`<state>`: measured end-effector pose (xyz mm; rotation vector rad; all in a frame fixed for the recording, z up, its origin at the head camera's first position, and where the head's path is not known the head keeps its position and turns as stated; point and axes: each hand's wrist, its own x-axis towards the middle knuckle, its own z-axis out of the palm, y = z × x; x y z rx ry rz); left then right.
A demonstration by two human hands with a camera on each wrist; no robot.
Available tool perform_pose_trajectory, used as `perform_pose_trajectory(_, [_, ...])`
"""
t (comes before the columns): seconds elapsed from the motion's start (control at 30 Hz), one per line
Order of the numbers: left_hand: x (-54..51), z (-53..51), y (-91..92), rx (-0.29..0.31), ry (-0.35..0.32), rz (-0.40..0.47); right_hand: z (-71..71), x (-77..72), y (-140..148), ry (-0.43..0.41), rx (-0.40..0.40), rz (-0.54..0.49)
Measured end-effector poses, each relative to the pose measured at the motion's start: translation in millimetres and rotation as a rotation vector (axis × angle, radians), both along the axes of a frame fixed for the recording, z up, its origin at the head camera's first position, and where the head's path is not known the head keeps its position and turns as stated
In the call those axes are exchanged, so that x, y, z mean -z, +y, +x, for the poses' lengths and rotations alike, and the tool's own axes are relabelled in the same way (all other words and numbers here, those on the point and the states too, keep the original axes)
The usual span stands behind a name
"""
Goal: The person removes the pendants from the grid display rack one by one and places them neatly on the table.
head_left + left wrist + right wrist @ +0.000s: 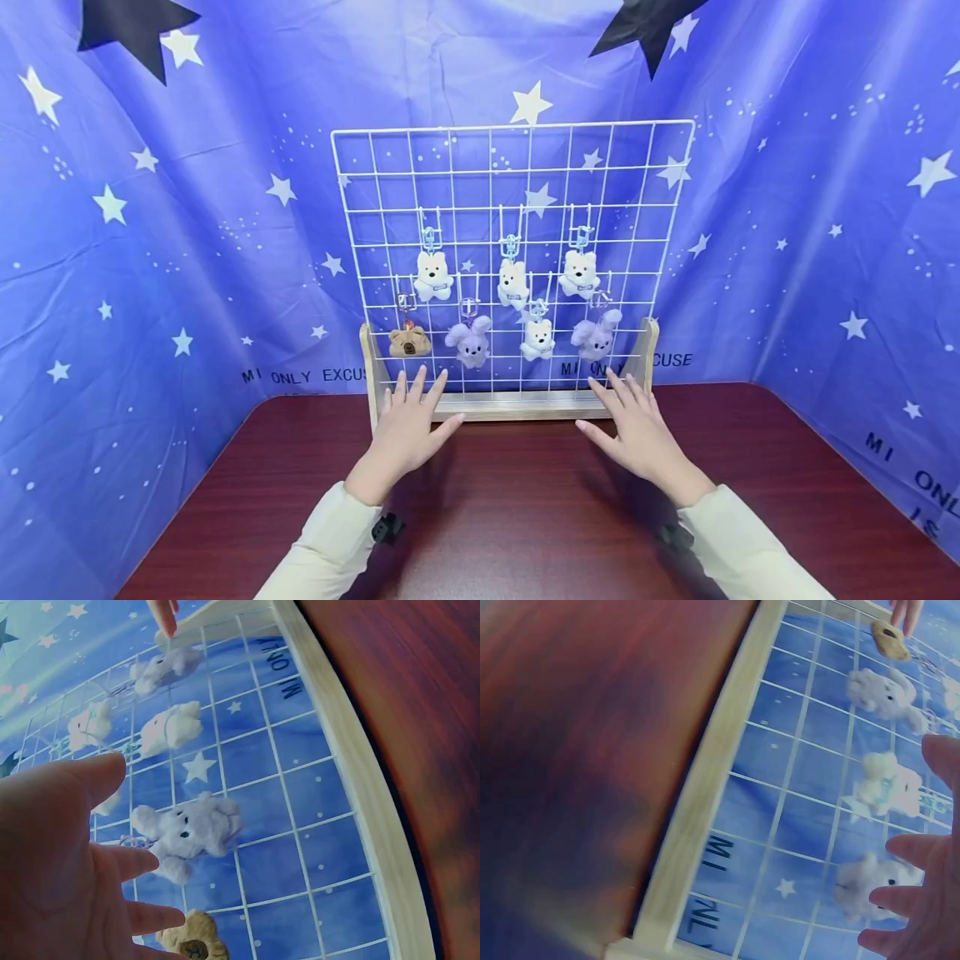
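Observation:
Both hands are raised in front of a white wire grid rack (510,173) with fingers spread, holding nothing. My left hand (408,429) is nearest the brown bear keychain (409,342) and a purple long-eared plush keychain (471,343). Close to another purple plush keychain (596,336) is my right hand (633,425). Between the purple pair hangs a white bear keychain (537,340). The upper row carries a left white bear (433,277), a middle white bear (513,284) and a right white bear (579,274). In the left wrist view, fingers partly cover the brown bear (196,937).
The rack stands in a wooden base (525,407) with side supports, at the back of a dark red table (517,517). Blue star-printed cloth (187,275) surrounds the table at the back and sides. Each keychain hangs on a metal hook.

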<state>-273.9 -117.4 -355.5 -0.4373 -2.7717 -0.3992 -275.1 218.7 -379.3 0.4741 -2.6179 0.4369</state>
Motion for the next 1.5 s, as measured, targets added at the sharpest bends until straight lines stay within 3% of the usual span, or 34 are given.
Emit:
perform_pose_trajectory(0.23, [-8.8,-1.7,-9.2,0.042,0.049,0.024,-2.9,-18.2,11,0.076,-0.041,-0.063])
perform_pose_trajectory(0.5, [-19.8,-6.2,-23.1,0.059,0.155,0.126,-18.7,-38.1,34,0.178,-0.073,-0.263])
perform_pose_trajectory(0.73, [-33.8,-10.4,-35.8,0.084,0.241,0.223,-30.1,-56.7,51,0.229,0.04,-0.442])
perform_pose_trajectory(1.0, [-42.3,-23.3,-50.7,0.085,0.328,0.38,-52.3,-69.0,56,0.173,0.108,-0.64])
perform_pose_trajectory(1.23, [-52.2,-34.8,-60.5,0.051,0.33,0.53,-65.1,-75.6,55,0.145,0.161,-0.654])
perform_pose_trajectory(1.5, [-63.8,-55.6,-68.6,0.051,0.21,0.754,-81.7,-82.2,56,0.069,0.223,-0.782])
